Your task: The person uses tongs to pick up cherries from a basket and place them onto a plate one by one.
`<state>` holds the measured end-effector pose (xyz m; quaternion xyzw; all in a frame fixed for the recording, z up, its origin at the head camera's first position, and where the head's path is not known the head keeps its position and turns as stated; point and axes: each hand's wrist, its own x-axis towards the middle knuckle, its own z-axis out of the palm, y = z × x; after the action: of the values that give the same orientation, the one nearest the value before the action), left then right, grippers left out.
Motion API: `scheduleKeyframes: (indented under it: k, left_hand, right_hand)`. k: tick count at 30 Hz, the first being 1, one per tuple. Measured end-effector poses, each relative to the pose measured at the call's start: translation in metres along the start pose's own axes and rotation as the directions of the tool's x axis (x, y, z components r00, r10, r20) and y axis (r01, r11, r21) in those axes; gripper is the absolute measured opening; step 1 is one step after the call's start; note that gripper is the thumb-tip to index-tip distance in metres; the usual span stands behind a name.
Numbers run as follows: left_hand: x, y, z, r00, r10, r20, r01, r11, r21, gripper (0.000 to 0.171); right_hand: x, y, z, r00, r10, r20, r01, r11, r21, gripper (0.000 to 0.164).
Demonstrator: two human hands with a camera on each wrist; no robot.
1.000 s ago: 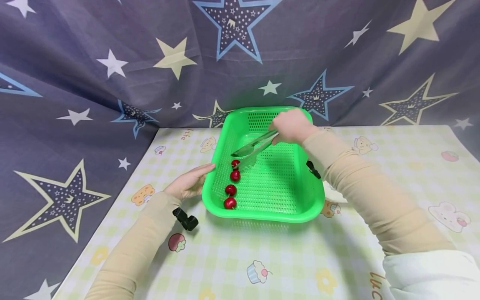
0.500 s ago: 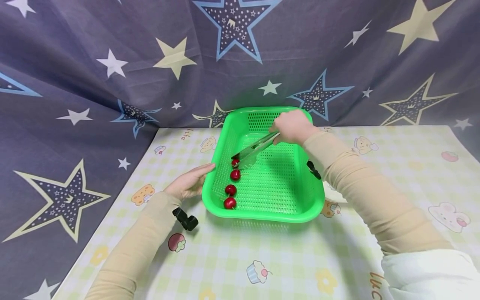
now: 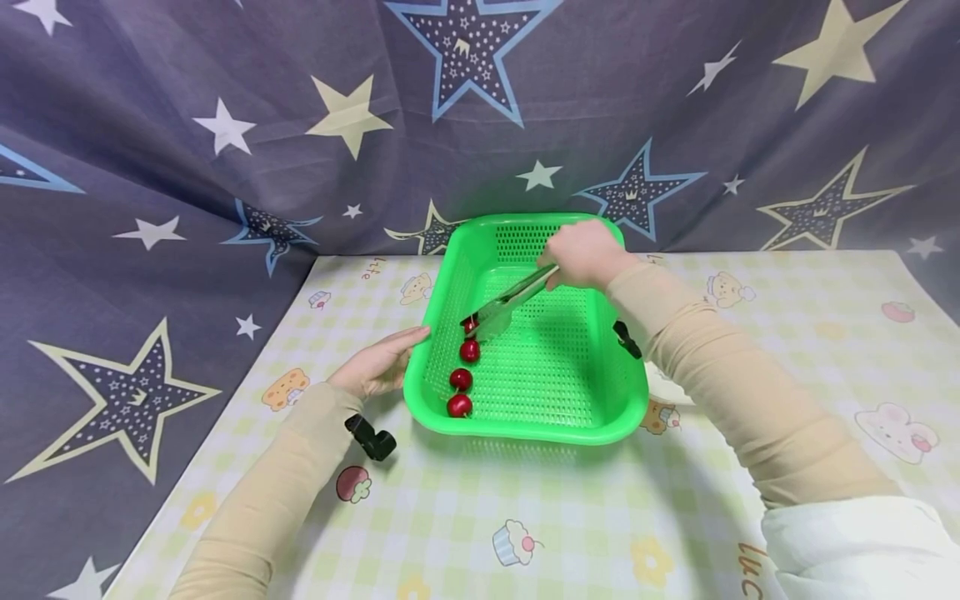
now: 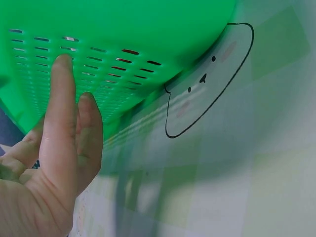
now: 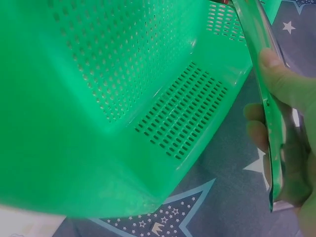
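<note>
A green plastic basket (image 3: 525,430) with perforated walls stands on the table. My right hand (image 3: 583,252) grips metal tongs (image 3: 519,293) over it; in the right wrist view the thumb (image 5: 270,59) presses along one arm of the tongs (image 5: 274,133). The tong tips are around the farthest cherry (image 3: 471,325), which they partly cover. Nearer me, several more dark red cherries (image 3: 461,380) lie in a row along the basket's left side. My left hand (image 3: 378,364) touches the basket's left wall from outside, thumb at the rim; the left wrist view shows its fingers (image 4: 61,118) extended along the slotted wall.
A checked tablecloth (image 3: 420,517) with cartoon prints covers the table. Behind it hangs a dark curtain (image 3: 247,75) with stars. A white object (image 3: 665,386) shows partly between the basket and my right forearm. Black camera mounts (image 3: 371,437) sit at my wrists.
The tongs' tips have closed together around the farthest cherry. My right hand has barely shifted, and my left hand and the basket stay in place.
</note>
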<state>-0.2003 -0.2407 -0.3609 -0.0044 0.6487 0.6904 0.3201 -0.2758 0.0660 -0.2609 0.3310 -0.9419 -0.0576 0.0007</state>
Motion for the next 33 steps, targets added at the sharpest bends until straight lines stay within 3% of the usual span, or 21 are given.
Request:
scheduleKeyframes:
  k: [10, 20, 33]
  left_hand:
    - [0.0, 0.0, -0.001, 1.0, 0.0, 0.022, 0.001, 1.0, -0.028, 0.03]
    - [0.001, 0.0, 0.0, 1.0, 0.001, 0.031, 0.0, 1.0, -0.024, 0.032]
    - [0.001, 0.0, 0.0, 0.999, -0.005, 0.034, 0.006, 1.0, -0.028, 0.031]
  right_hand:
    - [-0.006, 0.009, -0.003, 0.998, -0.009, -0.068, 0.011, 1.0, 0.026, 0.04]
    - [-0.027, 0.024, -0.005, 0.99, 0.019, -0.139, -0.006, 0.996, 0.092, 0.036]
    - [-0.066, 0.048, -0.001, 0.953, 0.054, -0.297, 0.001, 0.984, 0.181, 0.033]
